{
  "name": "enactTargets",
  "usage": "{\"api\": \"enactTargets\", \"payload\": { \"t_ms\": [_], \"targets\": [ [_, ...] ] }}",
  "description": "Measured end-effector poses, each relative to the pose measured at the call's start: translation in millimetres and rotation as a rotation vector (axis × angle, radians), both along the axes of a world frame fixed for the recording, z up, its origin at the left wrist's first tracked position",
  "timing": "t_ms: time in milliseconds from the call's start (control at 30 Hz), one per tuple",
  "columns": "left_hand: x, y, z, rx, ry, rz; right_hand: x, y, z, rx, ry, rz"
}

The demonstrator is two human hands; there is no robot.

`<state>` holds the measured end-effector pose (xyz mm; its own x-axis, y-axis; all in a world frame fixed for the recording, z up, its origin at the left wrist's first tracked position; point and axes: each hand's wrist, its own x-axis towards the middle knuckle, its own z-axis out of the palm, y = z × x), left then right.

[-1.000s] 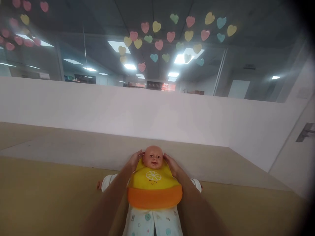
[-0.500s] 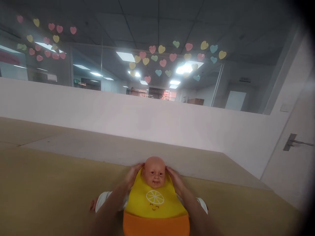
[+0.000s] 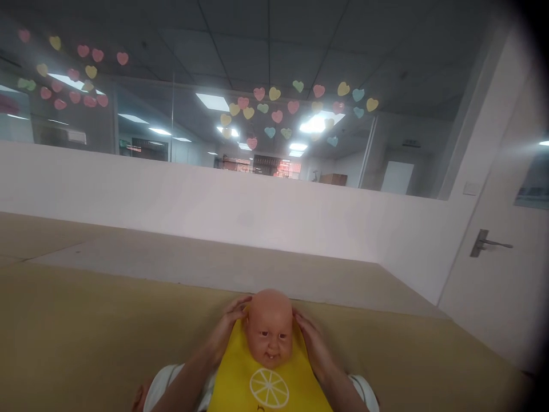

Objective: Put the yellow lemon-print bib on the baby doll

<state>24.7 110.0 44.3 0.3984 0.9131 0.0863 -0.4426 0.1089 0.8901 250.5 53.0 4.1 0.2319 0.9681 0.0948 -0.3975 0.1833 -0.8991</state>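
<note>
A baby doll (image 3: 271, 317) with a bald head lies on its back, its white-sleeved arms spread to both sides. Over its chest is a yellow bib (image 3: 231, 369) printed with a white lemon slice; the lower part runs out of the frame. My left hand (image 3: 234, 315) is at the left side of the doll's head, its fingers bent round the bib's upper edge. On the other side, my right hand (image 3: 309, 332) holds the bib's opposite upper edge beside the head. The fingertips and the bib's neck ends are hidden behind the head.
The doll lies on a tan padded floor (image 3: 107, 320) with a greyer strip (image 3: 141, 252) beyond it. A low white wall (image 3: 257, 206) runs across, topped by glass with heart-shaped stickers (image 3: 277, 117). At right is a door with a metal handle (image 3: 482, 243).
The view has tilted up and come closer, so the doll looks larger and lower and the bib's orange pocket has left the frame. Both hands stay beside the head.
</note>
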Motion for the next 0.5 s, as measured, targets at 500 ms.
{"api": "enactTargets", "payload": {
  "t_ms": [500],
  "targets": [
    [-10,-20,-15.8,-0.056,0.058,-0.092,-6,-27,12.6,0.026,-0.024,0.055]
  ]
}}
